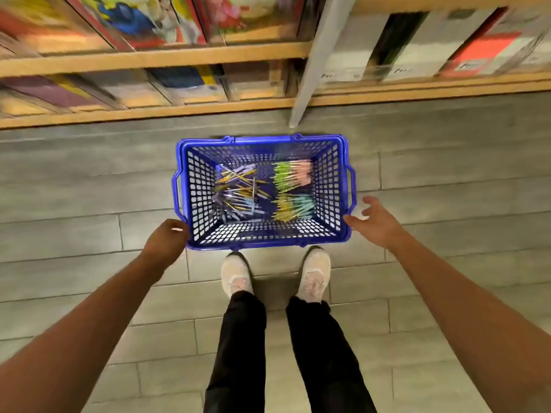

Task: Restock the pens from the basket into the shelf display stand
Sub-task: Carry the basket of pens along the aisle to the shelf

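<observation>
A blue plastic basket (335,186) stands on the floor in front of my feet. Inside lie several loose pens (238,192) on the left and bundled pens (293,189) in green, pink, yellow and teal on the right. My left hand (165,238) is at the basket's near left corner with its fingers curled; whether it grips the rim cannot be made out. My right hand (374,219) hovers by the near right corner, fingers spread and relaxed, holding nothing. No pen display stand is visible.
Wooden shelves (155,58) with books and boxed goods run along the top of the view, blurred by motion. A grey upright post (310,73) divides them. My two feet in light shoes (237,275) stand on a grey plank floor (89,189).
</observation>
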Tool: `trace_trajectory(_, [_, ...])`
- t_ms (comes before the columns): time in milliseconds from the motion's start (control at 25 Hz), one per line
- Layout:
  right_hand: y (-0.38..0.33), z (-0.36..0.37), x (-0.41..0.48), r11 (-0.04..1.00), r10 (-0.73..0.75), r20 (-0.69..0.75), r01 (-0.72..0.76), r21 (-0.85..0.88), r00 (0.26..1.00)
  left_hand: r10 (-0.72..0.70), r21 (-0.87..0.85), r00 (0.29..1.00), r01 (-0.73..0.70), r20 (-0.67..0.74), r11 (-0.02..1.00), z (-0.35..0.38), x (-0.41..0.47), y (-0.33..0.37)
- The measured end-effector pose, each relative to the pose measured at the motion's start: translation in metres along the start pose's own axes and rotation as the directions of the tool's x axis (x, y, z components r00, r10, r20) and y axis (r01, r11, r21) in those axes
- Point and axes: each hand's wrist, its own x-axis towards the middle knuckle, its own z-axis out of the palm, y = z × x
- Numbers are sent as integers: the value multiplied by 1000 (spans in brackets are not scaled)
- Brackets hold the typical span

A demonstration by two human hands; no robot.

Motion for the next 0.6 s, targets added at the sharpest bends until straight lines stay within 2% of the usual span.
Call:
trace_trajectory(80, [7, 18, 42, 998, -32, -86, 35, 42, 996, 22, 124, 989, -5, -143, 992, 17, 52, -9])
trace_trajectory(200, [15, 41, 92, 992, 27, -178, -4, 127, 984, 42, 74, 964, -24, -263, 997, 35, 111, -13])
trace_trajectory(360, [29, 59, 134, 984, 87, -303, -35, 172, 949, 32, -95, 968, -57, -248, 994, 46, 160, -21])
trace_trajectory(480, [35, 63, 149, 953, 117, -257, -35, 301, 959, 47, -206, 960, -106, -274, 973, 46, 176, -24])
trace_trajectory(600, [32, 63, 157, 924, 167, -209, -78, 374, 964, 30, -398, 978, -112, -206, 910, 43, 187, -23])
